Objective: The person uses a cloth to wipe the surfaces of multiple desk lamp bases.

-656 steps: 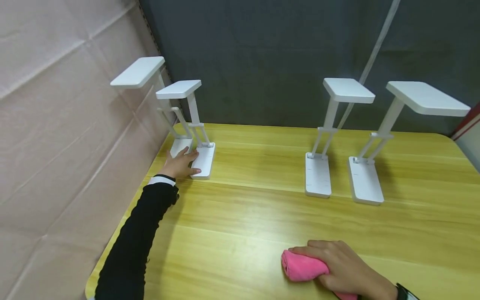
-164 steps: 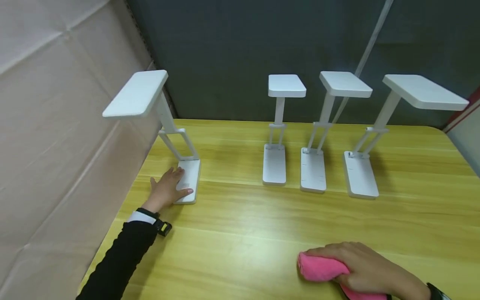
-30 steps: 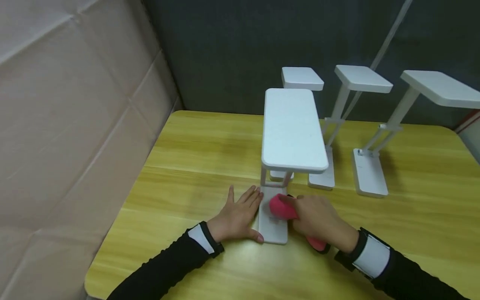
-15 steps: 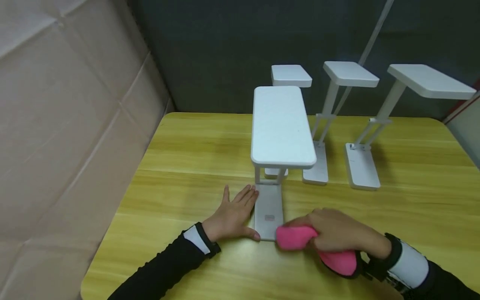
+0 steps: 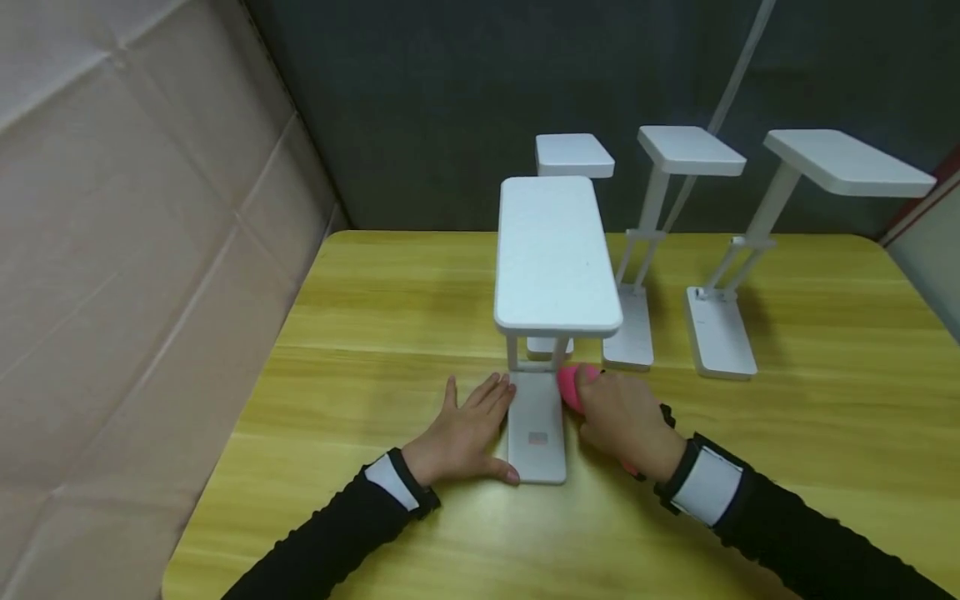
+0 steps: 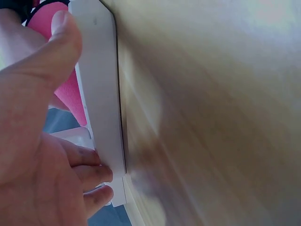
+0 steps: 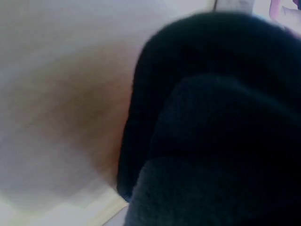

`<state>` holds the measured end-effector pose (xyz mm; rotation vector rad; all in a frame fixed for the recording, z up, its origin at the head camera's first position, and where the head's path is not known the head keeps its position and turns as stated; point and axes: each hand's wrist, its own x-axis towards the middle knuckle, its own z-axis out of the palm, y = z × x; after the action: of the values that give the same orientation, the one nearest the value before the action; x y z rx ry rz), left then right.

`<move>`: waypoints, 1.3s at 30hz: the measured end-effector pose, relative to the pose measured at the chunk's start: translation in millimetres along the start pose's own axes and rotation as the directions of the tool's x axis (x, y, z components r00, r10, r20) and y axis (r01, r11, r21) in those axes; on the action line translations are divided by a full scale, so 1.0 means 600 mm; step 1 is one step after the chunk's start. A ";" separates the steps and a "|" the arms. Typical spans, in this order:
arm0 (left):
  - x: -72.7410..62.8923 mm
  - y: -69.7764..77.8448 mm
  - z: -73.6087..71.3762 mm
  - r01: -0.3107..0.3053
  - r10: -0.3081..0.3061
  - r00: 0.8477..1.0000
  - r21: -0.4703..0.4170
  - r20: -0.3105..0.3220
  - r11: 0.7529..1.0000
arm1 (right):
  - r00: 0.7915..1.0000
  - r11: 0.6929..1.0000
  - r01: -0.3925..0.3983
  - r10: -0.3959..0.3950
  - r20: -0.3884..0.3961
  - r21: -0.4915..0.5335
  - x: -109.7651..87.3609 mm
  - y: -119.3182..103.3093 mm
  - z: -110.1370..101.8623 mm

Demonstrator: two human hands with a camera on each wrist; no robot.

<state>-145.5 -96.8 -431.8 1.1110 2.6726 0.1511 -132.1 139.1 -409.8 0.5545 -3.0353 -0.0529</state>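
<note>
A white folding desk lamp (image 5: 557, 258) stands front centre on the table, its flat head overhanging the base (image 5: 536, 417). My left hand (image 5: 463, 435) lies with spread, straight fingers along the base's left edge. In the left wrist view its thumb and fingertips meet the side of the base (image 6: 99, 89). My right hand (image 5: 628, 417) grips a pink cloth (image 5: 573, 387), bunched at the base's right edge by the hinge. The same pink cloth (image 6: 70, 96) shows beyond the base in the left wrist view. Dark fabric (image 7: 207, 122) hides the right hand in the right wrist view.
Three more white lamps stand behind: one partly hidden (image 5: 574, 155), a middle one (image 5: 630, 329) and a right one (image 5: 722, 333). A pale fabric wall (image 5: 150, 292) borders the wooden table (image 5: 360, 292) at left; a dark curtain (image 5: 420, 108) hangs at the back.
From the left side, the lamp came to front centre; before that, another joined the row. Within the last second the cloth left the base's top for its front right corner, then slid back toward the hinge.
</note>
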 end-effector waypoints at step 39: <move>-0.005 -0.001 0.004 0.002 -0.001 0.999 0.019 -0.052 1.000 | 0.995 0.991 0.088 -0.082 0.062 -0.098 -0.017 -0.015 -0.003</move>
<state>-143.4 -99.6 -433.5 1.1258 2.7260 0.1571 -119.3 134.3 -408.9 0.6853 -3.0423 -0.2276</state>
